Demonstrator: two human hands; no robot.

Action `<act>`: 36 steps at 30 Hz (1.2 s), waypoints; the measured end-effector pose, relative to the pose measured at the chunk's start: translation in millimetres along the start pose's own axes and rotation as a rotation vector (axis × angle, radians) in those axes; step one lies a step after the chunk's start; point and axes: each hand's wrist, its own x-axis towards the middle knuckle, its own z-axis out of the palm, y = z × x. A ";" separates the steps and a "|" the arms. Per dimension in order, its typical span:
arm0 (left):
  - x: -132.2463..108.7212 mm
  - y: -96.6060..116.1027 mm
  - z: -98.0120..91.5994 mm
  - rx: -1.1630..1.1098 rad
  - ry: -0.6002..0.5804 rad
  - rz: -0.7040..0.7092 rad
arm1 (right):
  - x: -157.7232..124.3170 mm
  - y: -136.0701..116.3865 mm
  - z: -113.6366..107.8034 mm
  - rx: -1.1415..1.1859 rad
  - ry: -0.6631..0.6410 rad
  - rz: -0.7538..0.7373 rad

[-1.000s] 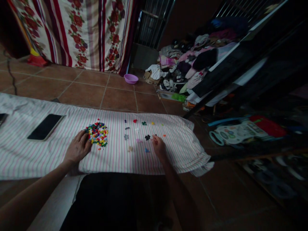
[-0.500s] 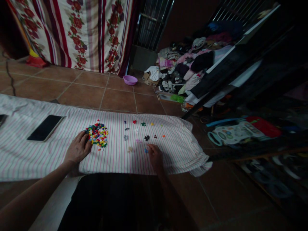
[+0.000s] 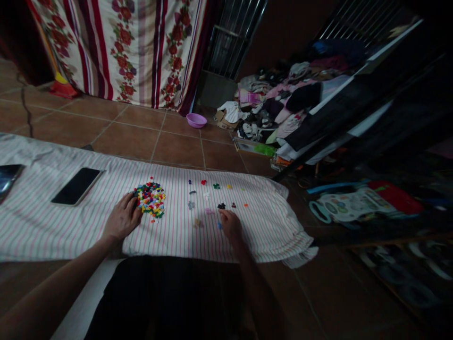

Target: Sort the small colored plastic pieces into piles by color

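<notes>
A mixed heap of small coloured pieces (image 3: 152, 199) lies on a striped cloth (image 3: 177, 241). My left hand (image 3: 123, 216) rests palm down at the heap's left edge, fingers stretched out and touching it. Over to the right, my right hand (image 3: 231, 224) has thumb and fingers pinched together; anything between them is too small to make out. Its fingertips are just below a cluster of black pieces (image 3: 221, 206), with blue pieces (image 3: 220, 225) close beneath. Around it sit small single-colour groups, among them pink pieces (image 3: 209, 211), beige pieces (image 3: 197, 223), grey pieces (image 3: 191, 205) and green pieces (image 3: 216, 186).
A dark-screened phone (image 3: 77, 186) lies left of the heap, and another dark, shiny device (image 3: 9, 180) is at the cloth's left end. Beyond the cloth, a purple basin (image 3: 197, 121) stands on the tiled floor. Piled clothes (image 3: 269, 104) fill the back right.
The camera view has shifted, so everything appears slightly further right. My right hand has moved a little closer to the black pieces. My left hand stays at the heap.
</notes>
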 end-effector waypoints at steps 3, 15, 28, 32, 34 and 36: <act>-0.8 -1.2 1.6 -0.001 -0.001 0.001 | 4.8 1.5 1.6 -0.041 -0.044 0.004; -2.4 -6.1 1.8 0.109 0.018 0.125 | 9.4 -21.1 8.8 0.082 0.029 -0.089; -4.3 -5.5 6.6 0.032 0.024 0.016 | 21.4 -104.1 44.0 0.230 -0.087 -0.343; -3.3 -2.9 6.5 -0.032 -0.003 -0.077 | 22.8 -132.1 56.5 0.324 -0.160 -0.426; -3.4 -1.8 6.6 -0.038 0.007 -0.100 | 23.9 -143.5 63.3 0.346 -0.194 -0.434; -3.9 -1.3 7.1 -0.039 0.020 -0.103 | 25.7 -152.8 69.7 0.338 -0.227 -0.427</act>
